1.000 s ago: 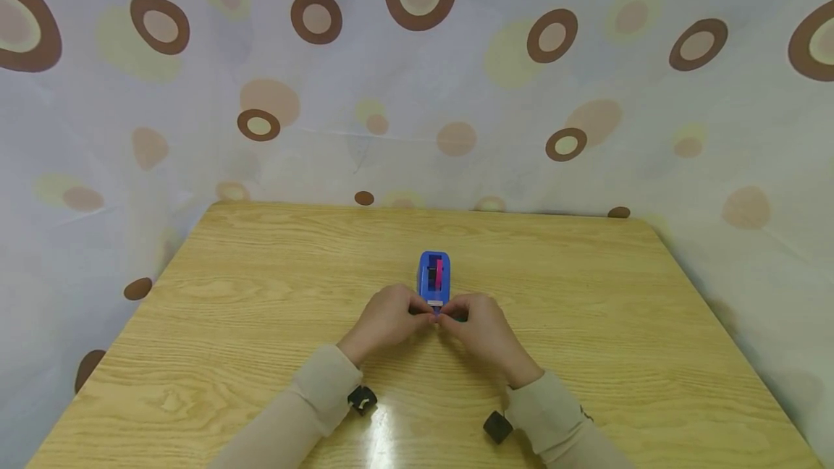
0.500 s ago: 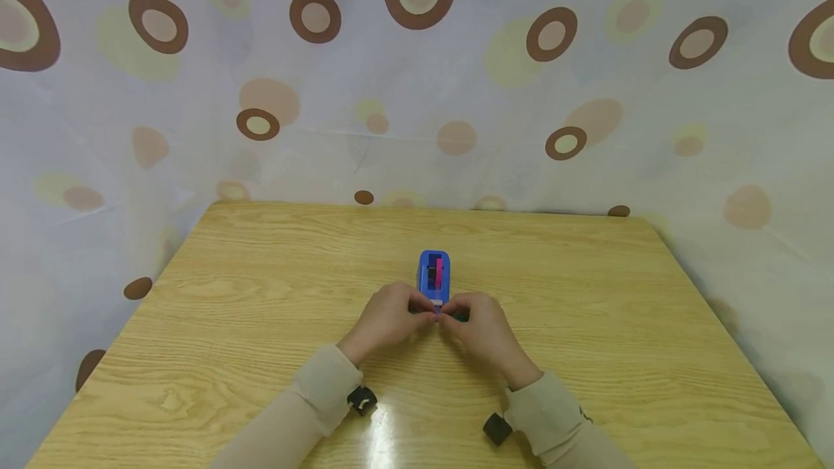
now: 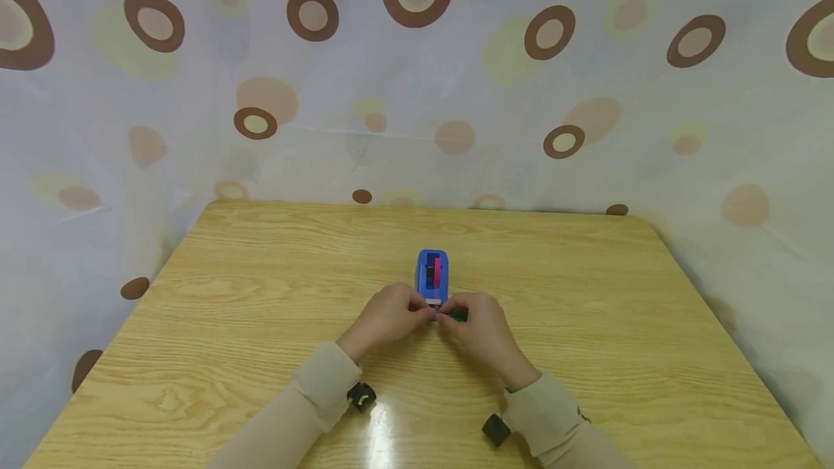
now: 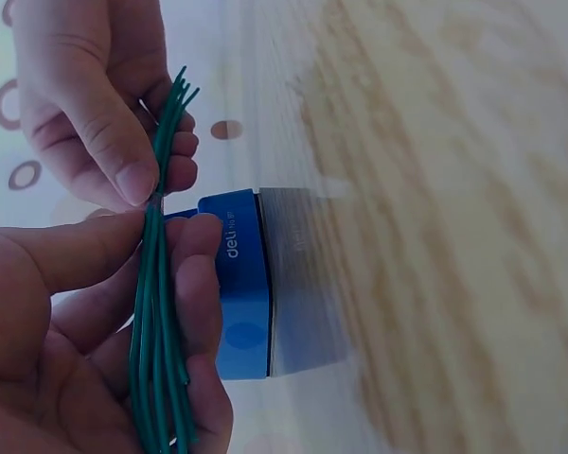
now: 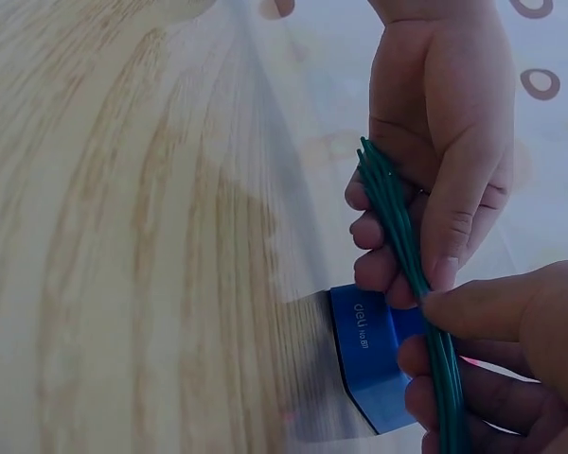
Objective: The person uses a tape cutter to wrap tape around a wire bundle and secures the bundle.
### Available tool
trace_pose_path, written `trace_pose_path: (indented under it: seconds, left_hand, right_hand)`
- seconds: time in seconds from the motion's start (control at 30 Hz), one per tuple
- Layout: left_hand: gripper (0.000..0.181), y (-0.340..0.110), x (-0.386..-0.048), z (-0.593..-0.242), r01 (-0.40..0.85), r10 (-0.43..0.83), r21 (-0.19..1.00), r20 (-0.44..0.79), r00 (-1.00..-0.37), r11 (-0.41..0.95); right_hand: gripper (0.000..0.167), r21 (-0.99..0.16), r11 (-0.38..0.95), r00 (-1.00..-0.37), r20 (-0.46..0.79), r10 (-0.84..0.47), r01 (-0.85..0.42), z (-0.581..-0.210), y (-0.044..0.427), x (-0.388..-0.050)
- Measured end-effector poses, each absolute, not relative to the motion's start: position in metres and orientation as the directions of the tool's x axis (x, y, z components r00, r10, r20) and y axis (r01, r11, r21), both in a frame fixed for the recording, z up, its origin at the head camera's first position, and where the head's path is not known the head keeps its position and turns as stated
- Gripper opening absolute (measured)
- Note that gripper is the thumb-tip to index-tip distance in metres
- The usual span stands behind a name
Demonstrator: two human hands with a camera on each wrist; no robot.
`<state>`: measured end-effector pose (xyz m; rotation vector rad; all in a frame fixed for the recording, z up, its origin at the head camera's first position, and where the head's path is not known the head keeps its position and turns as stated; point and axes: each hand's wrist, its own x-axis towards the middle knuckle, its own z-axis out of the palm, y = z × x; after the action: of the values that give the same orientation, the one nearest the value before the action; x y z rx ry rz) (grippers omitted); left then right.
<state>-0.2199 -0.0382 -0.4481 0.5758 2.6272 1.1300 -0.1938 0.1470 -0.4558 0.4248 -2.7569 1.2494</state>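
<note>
Both hands pinch a bundle of thin green wires (image 4: 156, 322) at its middle, thumb tips almost meeting. In the head view, my left hand (image 3: 391, 313) is on the left and my right hand (image 3: 478, 324) on the right, with a bit of green beside the right fingers. A small greyish patch, perhaps tape, shows on the bundle between the thumbs in the left wrist view. Just beyond the fingertips stands a blue tape dispenser (image 3: 423, 286) with a pink roll core (image 3: 437, 272). Its lettered side (image 5: 369, 350) shows behind the bundle in the right wrist view.
The dispenser and hands are near the middle of a wooden table (image 3: 260, 266). Behind and beside it hangs a pale curtain (image 3: 404, 85) with brown oval patterns. Black wrist cameras, one of them a small cube (image 3: 496, 429), hang under the sleeve cuffs.
Both hands stay at the dispenser's front with only tiny finger shifts. A little more of the green bundle shows by the right fingers. The head view has shifted slightly.
</note>
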Motion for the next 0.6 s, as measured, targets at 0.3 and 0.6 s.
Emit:
trace_pose_path:
  seconds: [0.3, 0.6]
  left_hand:
    - [0.013, -0.0382, -0.2201, -0.4481, 0.274, 0.430, 0.751, -0.014, -0.903, 0.601]
    - [0.009, -0.0388, -0.2199, -0.4479, 0.295, 0.418, 0.753, 0.030, -0.908, 0.588]
  right_hand:
    - [0.012, -0.718, 0.627, -0.954, 0.217, -0.209, -0.301, -0.4560, 0.1468, -0.1945]
    - [0.013, -0.711, 0.636, -0.954, 0.213, -0.212, -0.300, -0.4559, 0.1477, -0.1963]
